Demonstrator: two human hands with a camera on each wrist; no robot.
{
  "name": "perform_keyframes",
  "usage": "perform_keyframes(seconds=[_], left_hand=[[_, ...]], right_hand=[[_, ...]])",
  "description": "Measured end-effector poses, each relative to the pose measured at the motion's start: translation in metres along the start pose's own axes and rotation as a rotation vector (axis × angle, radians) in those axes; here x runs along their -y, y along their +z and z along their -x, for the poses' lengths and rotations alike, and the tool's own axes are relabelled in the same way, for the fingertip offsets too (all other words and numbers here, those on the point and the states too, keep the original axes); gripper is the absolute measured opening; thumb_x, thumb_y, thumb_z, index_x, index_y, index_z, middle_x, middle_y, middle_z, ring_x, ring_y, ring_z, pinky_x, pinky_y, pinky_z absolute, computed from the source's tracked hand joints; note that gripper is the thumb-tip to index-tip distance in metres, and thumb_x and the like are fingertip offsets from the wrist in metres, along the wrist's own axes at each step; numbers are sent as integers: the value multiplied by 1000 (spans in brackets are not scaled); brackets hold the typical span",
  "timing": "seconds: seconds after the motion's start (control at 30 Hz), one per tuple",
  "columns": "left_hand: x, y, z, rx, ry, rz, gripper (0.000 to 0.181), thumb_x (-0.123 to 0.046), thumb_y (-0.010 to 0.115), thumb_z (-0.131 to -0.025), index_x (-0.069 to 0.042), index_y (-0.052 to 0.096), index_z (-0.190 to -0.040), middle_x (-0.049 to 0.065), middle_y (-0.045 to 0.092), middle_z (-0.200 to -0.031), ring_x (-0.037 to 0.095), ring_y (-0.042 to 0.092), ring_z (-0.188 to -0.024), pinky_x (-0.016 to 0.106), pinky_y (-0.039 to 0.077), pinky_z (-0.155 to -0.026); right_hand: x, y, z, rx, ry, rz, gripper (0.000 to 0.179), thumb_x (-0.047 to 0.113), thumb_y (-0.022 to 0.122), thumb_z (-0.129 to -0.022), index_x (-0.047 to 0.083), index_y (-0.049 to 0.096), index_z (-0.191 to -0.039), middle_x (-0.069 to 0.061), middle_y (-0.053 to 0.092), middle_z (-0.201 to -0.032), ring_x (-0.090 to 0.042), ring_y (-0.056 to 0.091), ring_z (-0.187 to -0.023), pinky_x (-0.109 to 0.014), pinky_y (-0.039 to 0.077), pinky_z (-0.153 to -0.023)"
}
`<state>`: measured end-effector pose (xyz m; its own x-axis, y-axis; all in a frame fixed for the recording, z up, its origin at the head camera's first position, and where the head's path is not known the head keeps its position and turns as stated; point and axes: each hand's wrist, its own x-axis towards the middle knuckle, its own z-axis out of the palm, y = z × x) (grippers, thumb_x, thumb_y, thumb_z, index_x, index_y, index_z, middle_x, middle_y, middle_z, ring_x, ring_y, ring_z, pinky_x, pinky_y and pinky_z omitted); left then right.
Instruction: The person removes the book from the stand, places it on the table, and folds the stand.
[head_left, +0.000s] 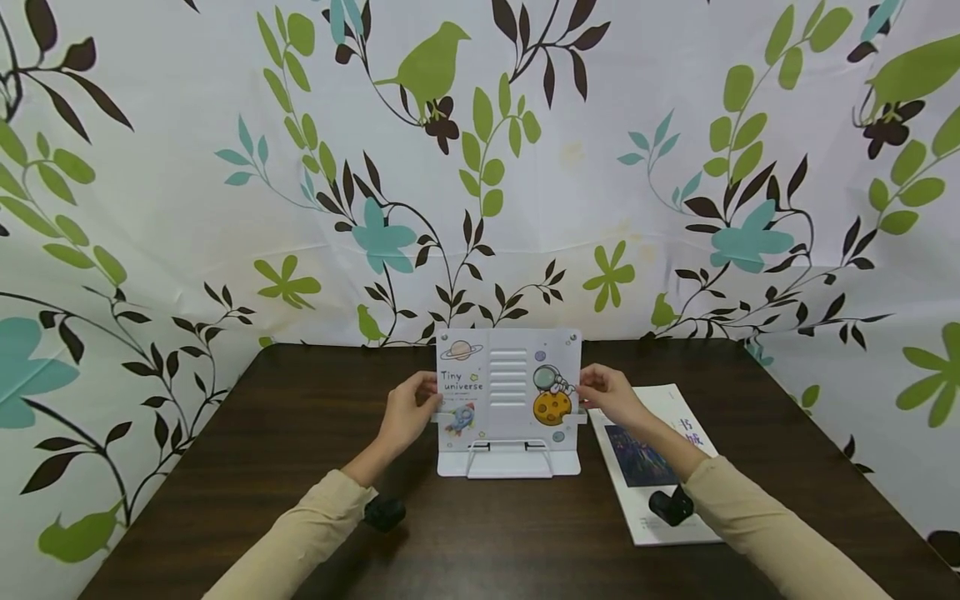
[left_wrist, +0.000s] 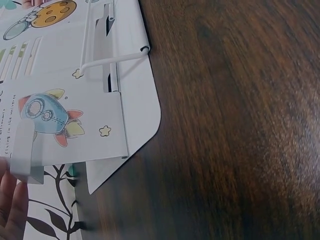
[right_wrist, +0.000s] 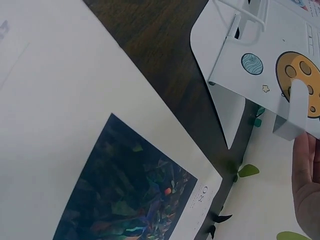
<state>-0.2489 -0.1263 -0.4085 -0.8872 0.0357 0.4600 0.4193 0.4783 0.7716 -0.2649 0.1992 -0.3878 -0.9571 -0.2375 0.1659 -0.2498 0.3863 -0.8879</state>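
Note:
A white metal book stand, printed with "Tiny universe", a planet, a rocket and an astronaut, stands upright on the dark table. My left hand holds its left edge, just above a small side clip. On the other side, my right hand grips the right edge near the matching clip. The left wrist view catches the fingers by the bent clip beside the printed rocket. In the right wrist view, part of the hand shows below the other clip. The fingers behind the panel are hidden.
A white book with a dark picture on its cover lies flat to the right, partly under my right forearm. The dark wooden table meets a leaf-and-bird patterned cloth at the back. A wire page holder sits at the stand's foot.

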Motion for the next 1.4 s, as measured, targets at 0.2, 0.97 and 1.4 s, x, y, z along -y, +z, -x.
perform_keyframes(seconds=[0.2,0.97,1.4], left_hand=[[-1,1,0,-17,-3,-2,20,6,62,-79,2,62,-99,9,63,-83,20,59,-77,26,47,-62],[-8,-1,15,-15,-7,9,17,7,62,-78,2,60,-94,10,61,-82,19,59,-75,26,49,-63],[-20,4,39,-19,-23,73,18,8,62,-78,1,59,-94,9,61,-83,19,60,-75,23,48,-60]], right_hand=[[0,1,0,-1,-5,-15,14,-3,52,-88,-12,51,-99,-19,56,-88,-21,60,-78,-38,53,-69],[0,1,-14,-20,3,8,14,-5,54,-86,-11,53,-98,-19,59,-86,-20,59,-76,-39,53,-69],[-4,4,-26,-52,9,2,14,-3,54,-87,-9,56,-100,-19,59,-87,-21,58,-76,-28,53,-65]])
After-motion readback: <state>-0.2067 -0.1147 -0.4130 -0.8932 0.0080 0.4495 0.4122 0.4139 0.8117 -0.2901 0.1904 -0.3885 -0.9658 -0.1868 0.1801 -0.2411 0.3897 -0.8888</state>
